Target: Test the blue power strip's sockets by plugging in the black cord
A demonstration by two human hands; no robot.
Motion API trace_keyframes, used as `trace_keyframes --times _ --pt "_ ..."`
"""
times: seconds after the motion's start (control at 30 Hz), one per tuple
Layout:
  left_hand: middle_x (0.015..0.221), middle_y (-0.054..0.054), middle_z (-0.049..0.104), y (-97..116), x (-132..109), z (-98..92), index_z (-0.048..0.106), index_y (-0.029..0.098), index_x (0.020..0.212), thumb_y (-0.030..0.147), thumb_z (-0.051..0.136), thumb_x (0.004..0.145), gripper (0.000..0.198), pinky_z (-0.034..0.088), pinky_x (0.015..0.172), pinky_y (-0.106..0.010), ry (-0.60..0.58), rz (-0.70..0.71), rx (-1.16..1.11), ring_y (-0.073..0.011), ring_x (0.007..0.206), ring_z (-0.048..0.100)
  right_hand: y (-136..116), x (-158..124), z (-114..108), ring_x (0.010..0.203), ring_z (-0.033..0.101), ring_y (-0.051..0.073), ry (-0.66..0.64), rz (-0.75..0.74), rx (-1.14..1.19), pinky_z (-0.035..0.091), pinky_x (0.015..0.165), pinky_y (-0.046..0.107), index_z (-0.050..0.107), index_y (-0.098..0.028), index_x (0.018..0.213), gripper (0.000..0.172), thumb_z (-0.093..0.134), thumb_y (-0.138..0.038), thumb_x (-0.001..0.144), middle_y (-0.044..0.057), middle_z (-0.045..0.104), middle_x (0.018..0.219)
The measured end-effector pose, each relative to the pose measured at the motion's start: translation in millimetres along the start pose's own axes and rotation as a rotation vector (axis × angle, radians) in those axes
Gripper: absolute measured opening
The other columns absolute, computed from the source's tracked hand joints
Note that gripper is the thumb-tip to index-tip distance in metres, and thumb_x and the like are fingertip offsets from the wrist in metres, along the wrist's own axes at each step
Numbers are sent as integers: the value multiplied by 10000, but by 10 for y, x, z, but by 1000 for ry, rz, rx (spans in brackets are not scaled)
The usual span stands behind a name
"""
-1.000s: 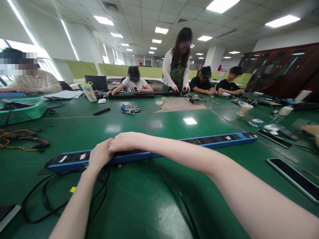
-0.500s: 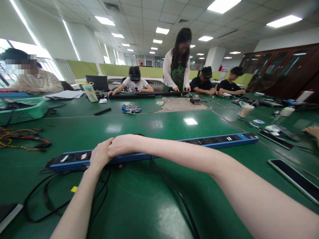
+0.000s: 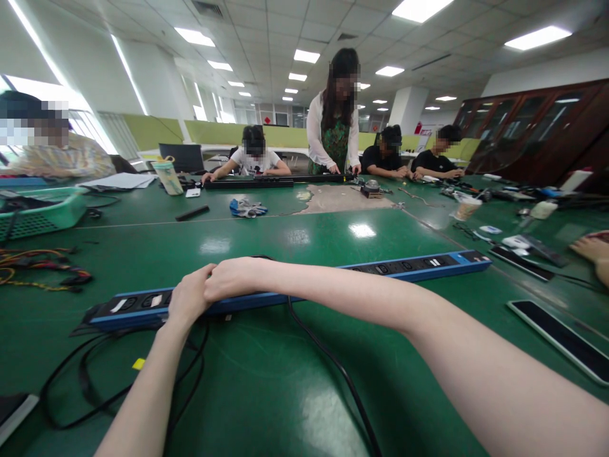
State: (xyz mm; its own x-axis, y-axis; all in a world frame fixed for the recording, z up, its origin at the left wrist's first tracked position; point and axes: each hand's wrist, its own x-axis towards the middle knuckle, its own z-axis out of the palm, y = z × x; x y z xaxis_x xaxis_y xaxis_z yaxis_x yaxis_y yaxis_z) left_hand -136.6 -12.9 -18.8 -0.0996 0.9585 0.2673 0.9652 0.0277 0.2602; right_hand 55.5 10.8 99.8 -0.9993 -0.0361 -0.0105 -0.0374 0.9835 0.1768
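Observation:
A long blue-and-black power strip (image 3: 413,268) with a row of sockets lies across the table in front of me. My left hand (image 3: 188,295) is closed over its left part, the fingers mostly hidden on the far side. Pressed against it is my right hand (image 3: 233,279), curled shut above the strip; whatever its fingers hold is out of sight. My right forearm covers the middle of the strip. A black cable (image 3: 328,352) runs from under that forearm toward the near edge, and more cable (image 3: 52,393) lies in loops at the left, by a yellow tag (image 3: 139,364).
A phone-like dark slab (image 3: 556,339) lies at right. At left are coloured wires (image 3: 42,270) and a green basket (image 3: 57,219). Gloves (image 3: 247,207) and a black bar (image 3: 193,213) lie farther off. Several people sit or stand around the table; another person's hand (image 3: 592,249) shows at right.
The view has shifted slightly, so everything sits a little farther left. Both my hands keep their place on the power strip. The other person's hand at right shows more.

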Motion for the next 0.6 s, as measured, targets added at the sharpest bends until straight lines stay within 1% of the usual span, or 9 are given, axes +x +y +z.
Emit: trace_keyframes --times 0.1,0.2,0.27,0.4,0.53,0.6 --pt "1180 -128 792 -4 2 -1 702 237 1279 329 538 899 424 525 900 -333 -5 0 54 -338 1137 734 2 1 -1 1141 722 187 -21 -3 -12 528 932 278 739 -165 991 276 519 0 1010 131 778 1236" --pt "1166 -122 795 13 -3 -19 705 245 1257 322 541 889 410 523 883 -331 1 15 54 -339 1123 738 4 -12 -19 1160 724 190 -23 -6 -7 529 941 276 753 -160 1039 293 491 -30 1046 131 773 1260" --pt "1151 -111 799 29 -9 -33 703 255 1255 315 544 884 407 519 874 -321 3 31 43 -330 1115 741 4 -20 -39 1140 735 203 -36 3 -17 535 929 288 759 -152 1041 296 493 -24 1043 130 777 1253" --pt "1131 -119 799 47 -16 -42 712 245 1220 319 502 915 378 508 829 -321 21 9 49 -328 1078 747 15 -23 -73 1119 743 214 -69 16 -21 543 891 297 758 -168 1040 264 517 -59 1052 110 786 1224" --pt "1153 -101 797 49 -27 -59 698 266 1225 290 524 887 381 492 816 -300 19 56 13 -309 1077 745 -2 -56 -79 1131 731 178 -62 11 -28 524 856 258 732 -176 1033 277 499 -26 1050 97 777 1233" --pt "1139 -93 800 64 -41 -79 704 272 1190 283 524 884 355 481 793 -292 13 63 6 -298 1047 747 -11 -92 -98 1138 724 168 -73 14 -38 512 836 251 721 -185 1062 275 488 -39 1062 92 767 1266"
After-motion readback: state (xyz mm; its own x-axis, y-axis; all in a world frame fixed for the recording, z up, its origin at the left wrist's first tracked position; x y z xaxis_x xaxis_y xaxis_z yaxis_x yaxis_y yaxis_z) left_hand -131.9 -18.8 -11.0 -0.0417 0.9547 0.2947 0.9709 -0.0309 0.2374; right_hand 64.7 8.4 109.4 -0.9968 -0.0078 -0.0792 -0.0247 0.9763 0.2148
